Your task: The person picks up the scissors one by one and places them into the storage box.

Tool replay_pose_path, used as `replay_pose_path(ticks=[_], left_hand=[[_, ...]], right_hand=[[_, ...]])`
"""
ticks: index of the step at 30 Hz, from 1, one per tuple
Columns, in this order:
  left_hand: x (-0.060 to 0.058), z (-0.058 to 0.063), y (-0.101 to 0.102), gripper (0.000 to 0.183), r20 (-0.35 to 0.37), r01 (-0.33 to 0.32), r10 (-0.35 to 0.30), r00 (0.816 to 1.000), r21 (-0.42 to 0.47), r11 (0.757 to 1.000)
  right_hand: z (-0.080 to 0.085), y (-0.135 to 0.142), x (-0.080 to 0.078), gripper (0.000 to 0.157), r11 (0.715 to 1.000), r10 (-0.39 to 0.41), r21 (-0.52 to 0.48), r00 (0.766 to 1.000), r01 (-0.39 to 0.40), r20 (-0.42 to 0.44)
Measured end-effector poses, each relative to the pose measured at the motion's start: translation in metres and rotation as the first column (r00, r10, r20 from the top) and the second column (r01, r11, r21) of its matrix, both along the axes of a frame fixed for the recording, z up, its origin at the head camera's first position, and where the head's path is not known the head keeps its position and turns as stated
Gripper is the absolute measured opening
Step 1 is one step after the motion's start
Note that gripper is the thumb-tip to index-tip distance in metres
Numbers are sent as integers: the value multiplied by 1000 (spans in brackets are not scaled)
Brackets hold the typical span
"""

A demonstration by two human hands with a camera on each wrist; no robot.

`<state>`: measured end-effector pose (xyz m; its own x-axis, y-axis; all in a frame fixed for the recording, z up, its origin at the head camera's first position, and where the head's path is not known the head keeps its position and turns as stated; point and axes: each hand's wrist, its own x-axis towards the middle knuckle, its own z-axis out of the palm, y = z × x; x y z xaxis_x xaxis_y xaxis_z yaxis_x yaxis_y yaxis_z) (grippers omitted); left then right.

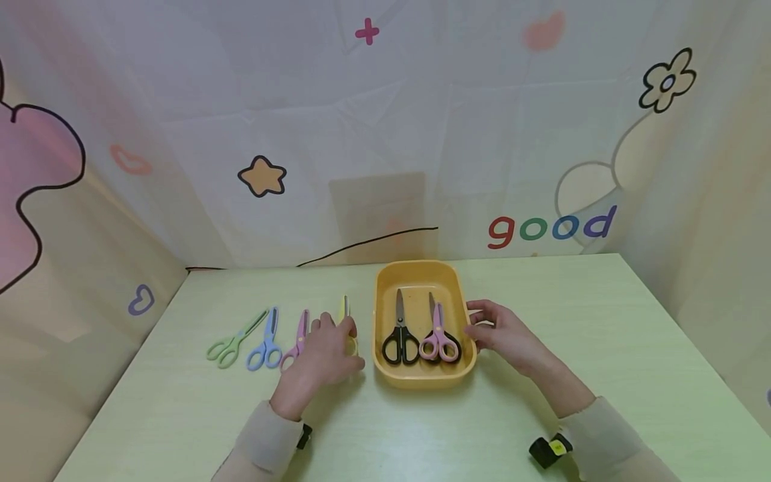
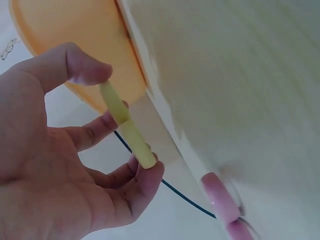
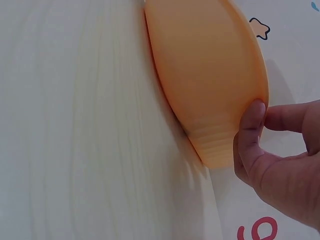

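My left hand (image 1: pixel 325 355) pinches a pair of yellow scissors (image 2: pixel 131 135) by the handles between thumb and fingers. In the head view its blades point away from me, left of a yellow plastic tray (image 1: pixel 418 384). My right hand (image 1: pixel 508 338) grips the tray's right side, fingers against the outer wall and thumb at the rim, as the right wrist view shows. Inside the tray lie black scissors (image 1: pixel 400 338) and pink scissors (image 1: pixel 439 335), the pink ones on top of another black pair (image 1: pixel 432 301) that is partly hidden.
On the table left of my left hand lie green scissors (image 1: pixel 231 345), blue scissors (image 1: pixel 265 348) and another pink pair (image 1: pixel 299 338), partly covered by the hand. A printed curtain (image 1: pixel 385 134) stands behind the pale green table (image 1: pixel 572 321).
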<state>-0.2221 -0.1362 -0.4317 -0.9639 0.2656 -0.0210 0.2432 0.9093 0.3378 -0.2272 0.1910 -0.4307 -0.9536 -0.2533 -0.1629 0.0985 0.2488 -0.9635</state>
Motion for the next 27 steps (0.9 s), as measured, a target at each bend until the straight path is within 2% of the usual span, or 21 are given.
replay_pose_path(ticks=[6,13,16,20,23,27], left_hand=[[1,5,3,39,-81,1,3,997,57,998],[1,15,7,38,-169,13,0,986,77,997],[1,19,10,39,-172,3,13,985,88,996],[1,24,18,41,-142,7,15,990,155,988],[1,27,25,42,-112,27,-5,994,195,980],[1,28,37,42,-118,71,-47,992,209,975]], right_hand=[[1,-1,0,54,1000,-2,2,1000,2,6],[1,-1,-1,53,1000,5,-2,1000,-5,-2],[1,0,-1,53,1000,6,-10,1000,-6,-4],[1,0,-2,53,1000,8,-6,1000,-8,-6],[1,0,-1,54,1000,8,-2,1000,-8,-4],[1,0,-1,53,1000,5,-2,1000,-5,1]])
